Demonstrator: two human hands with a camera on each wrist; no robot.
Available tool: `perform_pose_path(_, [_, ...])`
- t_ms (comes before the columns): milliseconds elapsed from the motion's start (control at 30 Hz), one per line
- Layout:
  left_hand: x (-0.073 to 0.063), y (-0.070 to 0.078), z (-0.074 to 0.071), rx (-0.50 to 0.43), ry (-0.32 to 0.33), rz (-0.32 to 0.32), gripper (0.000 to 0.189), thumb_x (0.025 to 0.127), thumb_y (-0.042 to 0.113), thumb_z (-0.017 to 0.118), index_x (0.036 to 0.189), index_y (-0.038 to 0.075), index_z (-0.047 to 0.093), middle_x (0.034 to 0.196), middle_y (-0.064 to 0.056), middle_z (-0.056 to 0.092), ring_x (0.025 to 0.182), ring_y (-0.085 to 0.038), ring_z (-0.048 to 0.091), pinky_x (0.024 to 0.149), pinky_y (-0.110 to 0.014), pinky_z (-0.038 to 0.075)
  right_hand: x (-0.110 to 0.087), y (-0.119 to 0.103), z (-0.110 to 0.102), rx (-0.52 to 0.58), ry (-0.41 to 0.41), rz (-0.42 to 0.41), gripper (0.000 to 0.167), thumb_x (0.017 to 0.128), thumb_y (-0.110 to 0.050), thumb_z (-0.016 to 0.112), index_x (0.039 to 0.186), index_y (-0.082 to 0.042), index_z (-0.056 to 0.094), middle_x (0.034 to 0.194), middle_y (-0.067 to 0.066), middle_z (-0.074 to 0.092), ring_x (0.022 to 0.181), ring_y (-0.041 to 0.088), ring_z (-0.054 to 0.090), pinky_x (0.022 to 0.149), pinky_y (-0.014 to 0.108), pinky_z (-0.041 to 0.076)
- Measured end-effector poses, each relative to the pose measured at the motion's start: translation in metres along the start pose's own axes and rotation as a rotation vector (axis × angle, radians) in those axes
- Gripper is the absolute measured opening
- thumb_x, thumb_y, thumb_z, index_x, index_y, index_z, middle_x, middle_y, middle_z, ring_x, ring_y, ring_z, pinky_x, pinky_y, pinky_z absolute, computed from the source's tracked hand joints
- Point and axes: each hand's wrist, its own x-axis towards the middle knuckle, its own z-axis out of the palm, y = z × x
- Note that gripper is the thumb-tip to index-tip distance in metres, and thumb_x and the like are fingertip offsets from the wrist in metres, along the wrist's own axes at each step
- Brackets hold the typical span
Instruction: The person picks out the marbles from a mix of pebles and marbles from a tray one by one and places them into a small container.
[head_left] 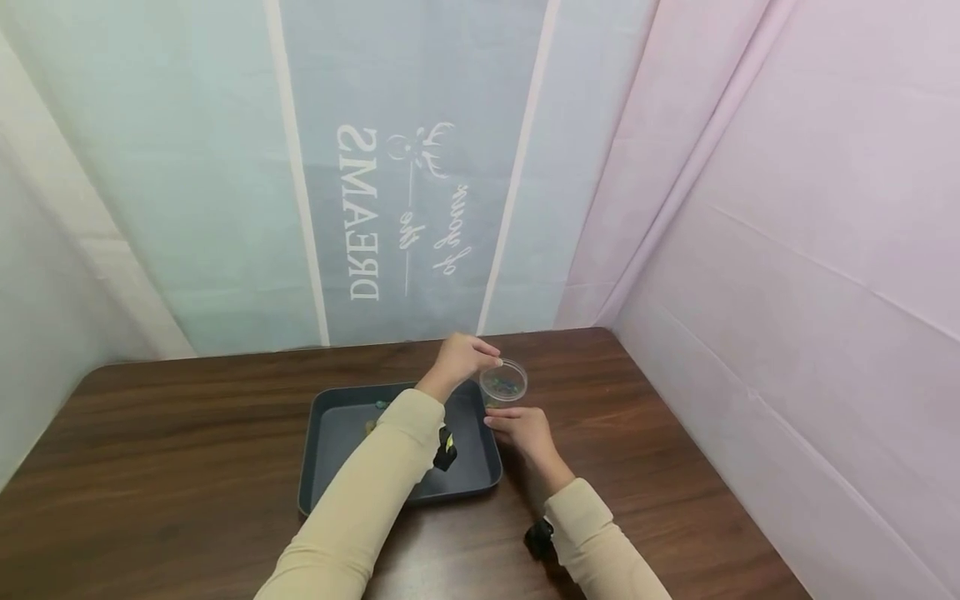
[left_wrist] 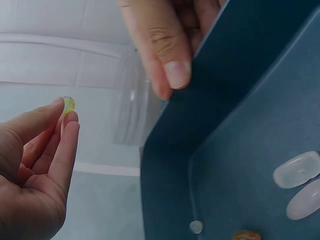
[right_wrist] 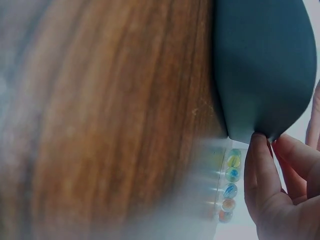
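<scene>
Between the thumb and fingertips of my left hand (head_left: 462,358) I pinch a yellow-green glass marble (left_wrist: 69,105). That hand is beside the top of a round clear container (head_left: 504,383), which stands by the tray's right side. Through its wall a row of colored marbles (right_wrist: 230,190) shows in the right wrist view. My right hand (head_left: 527,432) is at the dark blue-grey tray (head_left: 330,433), with thumb and finger at its rim near the container. In the left wrist view the thumb overlaps the rim, which appears gripped; the other fingers are partly hidden.
Inside the tray lie two whitish oval stones (left_wrist: 297,170), an orange-brown piece (left_wrist: 246,235) and a small clear round piece (left_wrist: 196,227). The brown wooden table (head_left: 187,442) meets a printed curtain (head_left: 405,208) behind and a pale one (head_left: 810,250) at right.
</scene>
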Motion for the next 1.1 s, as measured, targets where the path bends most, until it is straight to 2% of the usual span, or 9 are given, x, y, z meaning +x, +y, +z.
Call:
perform_pose_path(200, [0.001,-0.008,0.002,0.014,0.010,-0.043,0.016,0.085,0.020,0.079,0.097,0.011,0.080,0.105,-0.009,0.076,0.094,-0.026,0.072,0.082,-0.037,0.059,0.000,-0.003,0.004,-0.019,-0.008,-0.011,0.018,0.085,-0.003,0.075,0.101,0.006,0.076,0.103,0.019,0.076,0.086,0.021,0.076,0.074,0.033,0.062])
perform_pose_path(500, [0.000,-0.011,0.000,0.041,0.029,-0.035,0.013,0.085,0.019,0.078,0.095,0.012,0.081,0.102,-0.007,0.077,0.084,-0.017,0.068,0.078,-0.034,0.058,0.000,-0.007,0.007,-0.031,-0.007,0.001,0.018,0.085,-0.004,0.076,0.100,0.005,0.077,0.102,0.018,0.076,0.086,0.021,0.076,0.075,0.033,0.062])
perform_pose_path(700, [-0.002,-0.011,-0.007,0.036,0.044,-0.046,0.013,0.086,0.017,0.077,0.097,0.011,0.081,0.103,-0.008,0.077,0.091,-0.022,0.072,0.082,-0.037,0.059,0.002,-0.008,0.009,-0.027,-0.020,0.006,0.019,0.086,-0.004,0.075,0.102,0.006,0.076,0.105,0.019,0.075,0.091,0.025,0.076,0.077,0.034,0.062])
perform_pose_path(967, [-0.014,-0.014,-0.016,-0.037,0.105,-0.078,0.015,0.087,0.020,0.076,0.097,0.009,0.080,0.095,-0.008,0.079,0.090,-0.020,0.075,0.084,-0.037,0.060,0.004,-0.012,0.005,-0.037,-0.017,0.002,0.021,0.086,-0.004,0.075,0.104,0.007,0.075,0.103,0.021,0.075,0.087,0.022,0.076,0.075,0.032,0.062])
perform_pose_path(1100, [-0.026,-0.020,-0.019,-0.122,0.142,-0.111,0.016,0.090,0.017,0.072,0.099,0.006,0.079,0.098,-0.011,0.078,0.095,-0.023,0.075,0.089,-0.041,0.059,0.004,-0.010,0.002,-0.022,-0.004,0.014,0.022,0.086,-0.004,0.076,0.105,0.007,0.074,0.103,0.021,0.074,0.087,0.022,0.076,0.075,0.030,0.062])
